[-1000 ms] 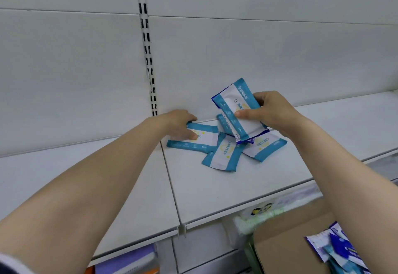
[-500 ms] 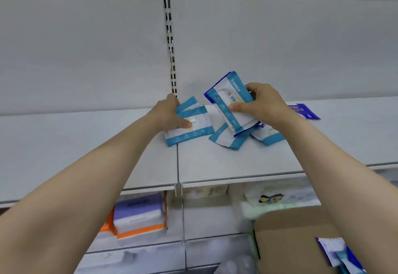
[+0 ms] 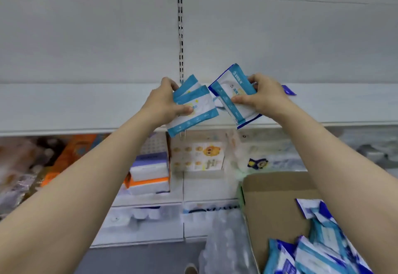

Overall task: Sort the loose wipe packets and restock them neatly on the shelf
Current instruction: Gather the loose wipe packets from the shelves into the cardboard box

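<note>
Two small fans of packets are in the air above the shelf (image 3: 86,110), one in each hand. The left hand (image 3: 160,105) pinches two light-blue packets (image 3: 193,110), thumb pressed across the front one and fingers curled behind, so that they overlap and tilt down toward the shelf's front edge. The right hand (image 3: 261,99) grips a dark-edged stack (image 3: 232,97), thumb on its face and fingers wrapped over the top; how many packets it holds cannot be told, though at least two edges show. The two bundles sit just beside each other, nearly touching, in front of the slotted upright (image 3: 180,26).

On progress, the job looks early. The sorting seems under way, since the lighter packets are in one hand and the darker-bordered ones in the other, but nothing visible stands in a neat row on the shelf yet. One dark-blue packet (image 3: 288,90) lies flat behind the right hand near the back wall, and part of another shows between the two bundles. Many more packets (image 3: 318,241) lie jumbled in the cardboard box (image 3: 277,200) at lower right, still to be sorted and shelved. What remains, by this view, is setting down both held groups in order, then working through the box.
</note>
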